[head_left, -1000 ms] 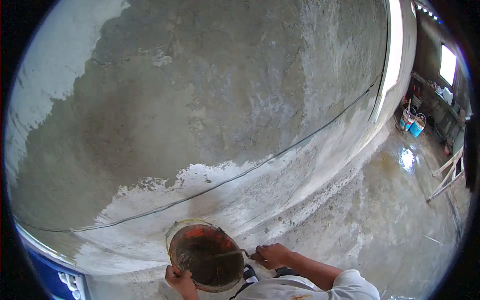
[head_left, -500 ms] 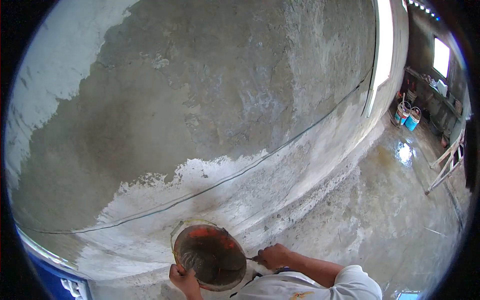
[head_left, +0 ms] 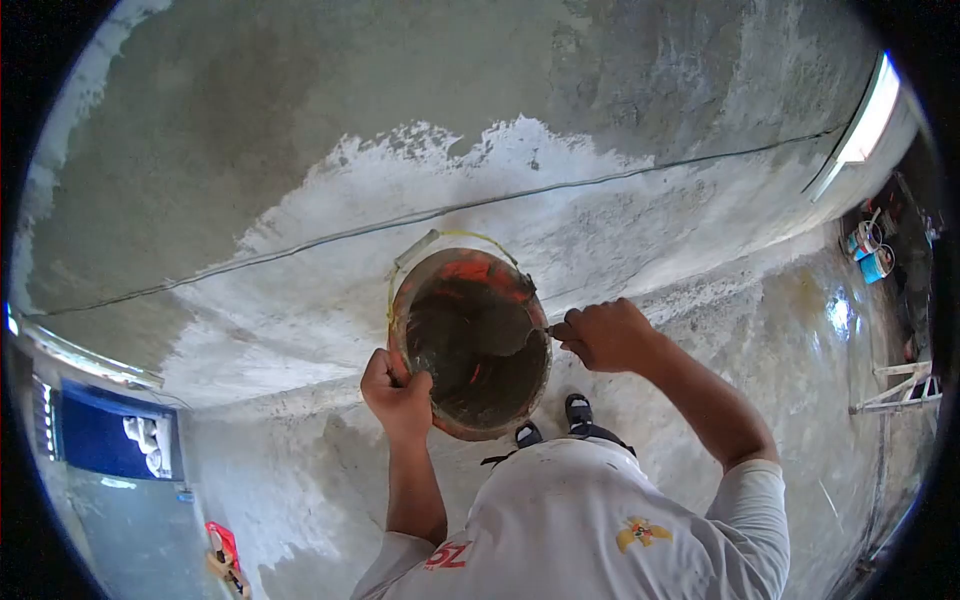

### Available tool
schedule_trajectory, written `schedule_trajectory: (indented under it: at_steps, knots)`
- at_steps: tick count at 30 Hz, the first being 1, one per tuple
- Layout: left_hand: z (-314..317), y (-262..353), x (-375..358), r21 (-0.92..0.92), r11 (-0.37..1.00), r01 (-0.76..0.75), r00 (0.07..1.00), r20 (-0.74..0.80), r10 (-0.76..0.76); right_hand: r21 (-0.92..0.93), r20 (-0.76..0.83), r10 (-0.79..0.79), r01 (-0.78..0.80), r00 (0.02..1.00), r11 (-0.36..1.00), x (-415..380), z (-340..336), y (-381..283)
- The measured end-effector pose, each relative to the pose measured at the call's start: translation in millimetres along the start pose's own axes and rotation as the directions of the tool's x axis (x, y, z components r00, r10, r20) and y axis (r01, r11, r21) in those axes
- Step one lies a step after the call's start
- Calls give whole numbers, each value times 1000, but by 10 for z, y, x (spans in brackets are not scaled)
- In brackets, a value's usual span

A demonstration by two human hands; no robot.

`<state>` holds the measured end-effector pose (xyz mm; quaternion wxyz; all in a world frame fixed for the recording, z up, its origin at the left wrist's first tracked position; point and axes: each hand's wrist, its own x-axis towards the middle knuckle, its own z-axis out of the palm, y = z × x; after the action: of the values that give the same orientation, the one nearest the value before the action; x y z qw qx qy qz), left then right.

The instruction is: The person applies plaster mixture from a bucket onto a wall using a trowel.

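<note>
An orange bucket [head_left: 466, 270] crusted with grey hangs in front of my body, its mouth tipped up toward me. Wet grey mortar [head_left: 445, 345] lies inside. My left hand [head_left: 398, 398] is closed on the bucket's near left rim, thumb toward the inside. Closed round a trowel's handle, my right hand [head_left: 608, 336] is at the bucket's right side. The trowel's mortar-coated blade [head_left: 508, 338] reaches over the rim into the bucket, partly blending with the mortar. A yellowish bucket handle [head_left: 470, 236] arches beyond the far rim.
Ahead stands a wall with damp grey plaster [head_left: 240, 130] above a whitish lower part [head_left: 400, 195]. A cable [head_left: 440, 212] runs across it. Paint buckets [head_left: 876, 263] and a wooden frame [head_left: 895, 388] stand at the right. A blue-framed opening [head_left: 95, 425] is at the left.
My view has tilted down, so the bucket and both hands appear higher and more fully. The trowel blade now shows inside the bucket. Both hands keep their holds.
</note>
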<state>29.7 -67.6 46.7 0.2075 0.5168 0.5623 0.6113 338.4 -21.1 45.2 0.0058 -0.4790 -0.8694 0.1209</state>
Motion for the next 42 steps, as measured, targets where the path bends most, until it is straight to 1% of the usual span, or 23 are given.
schedule_trajectory:
  at_steps: [3, 5, 7, 9, 10, 11, 14, 15, 17, 20, 23, 25, 27, 28, 30, 31, 33, 34, 35, 37, 39, 40, 42]
  knots:
    - [63, 0, -20, -18, 996, 84, 996, 11, -84, 38, 102, 91, -95, 991, 995, 57, -81, 96]
    - [38, -52, -35, -20, 996, 82, 997, 10, -82, 452, 403, 108, -300, 909, 840, 136, -44, 111]
    - [-68, -58, -68, 2, 997, 82, 997, -9, -82, 481, 438, 119, -344, 891, 807, 110, 78, 20]
    - [-109, -30, -82, -63, 994, 87, 996, 14, -86, 216, 76, 68, -83, 995, 973, 59, 238, -78]
    - [-134, -33, -90, -57, 995, 86, 996, 1, -86, 75, 88, 76, -82, 993, 994, 29, 241, -144]
    - [-157, -40, -100, -74, 994, 79, 997, 16, -78, 81, 88, 63, -70, 994, 994, 44, 223, -191]
    - [-240, -41, -98, -55, 995, 77, 995, 61, -74, -254, -124, -162, 127, 979, 959, 69, 161, -371]
    - [-249, -44, -102, -46, 995, 84, 993, 82, -80, -241, -130, -157, 122, 979, 963, 116, 202, -394]
    - [-253, -115, -96, -61, 997, 56, 993, 103, -49, -510, -240, -307, 150, 921, 847, 229, 312, -413]
    - [-217, -65, -97, -78, 994, 72, 989, 135, -61, -563, -222, -326, 152, 919, 813, 255, 405, -481]
    - [-103, -66, -69, -23, 1000, 7, 980, 200, -3, -621, -161, -353, 184, 922, 762, 184, 454, -534]
    - [40, -120, -56, 13, 995, -100, 959, 267, 93, -652, -145, -386, 206, 911, 730, 186, 432, -542]
    - [207, -279, -16, -6, 993, -122, 954, 274, 119, -343, 204, -257, 315, 945, 885, 254, 365, -510]
    - [265, -344, -22, -10, 992, -125, 948, 295, 122, -340, 195, -259, 313, 946, 887, 246, 390, -457]
    - [356, -398, -37, -10, 990, -139, 938, 320, 134, 83, 92, -85, 77, 992, 994, 205, 515, -279]
    - [392, -326, -38, -10, 989, -148, 938, 314, 143, 78, 84, -89, 83, 992, 993, 178, 592, -164]
    - [454, -167, -46, 114, 992, -62, 973, 226, 35, 415, -87, -80, 109, 993, 903, 87, 753, 74]
    - [496, -173, -19, 110, 992, -68, 978, 205, 44, 487, -46, -21, 41, 999, 872, 38, 750, 187]
    - [517, -199, 0, 113, 993, -40, 990, 140, 24, 473, -48, -40, 58, 998, 879, -21, 730, 300]
    - [582, -179, 12, 107, 994, -13, 999, 51, 8, 628, -81, 69, -3, 994, 778, -151, 583, 520]
    - [735, -37, 13, -7, 978, 208, 978, -8, -208, 680, -122, 101, 9, 987, 733, -273, 500, 801]
    - [881, 158, 2, -57, 976, 209, 977, -34, -211, 743, -151, 155, 8, 976, 670, -336, 439, 941]
    - [1092, 99, -43, -21, 972, 233, 970, -71, -234, 712, -94, 193, -69, 977, 699, -471, 215, 1192]
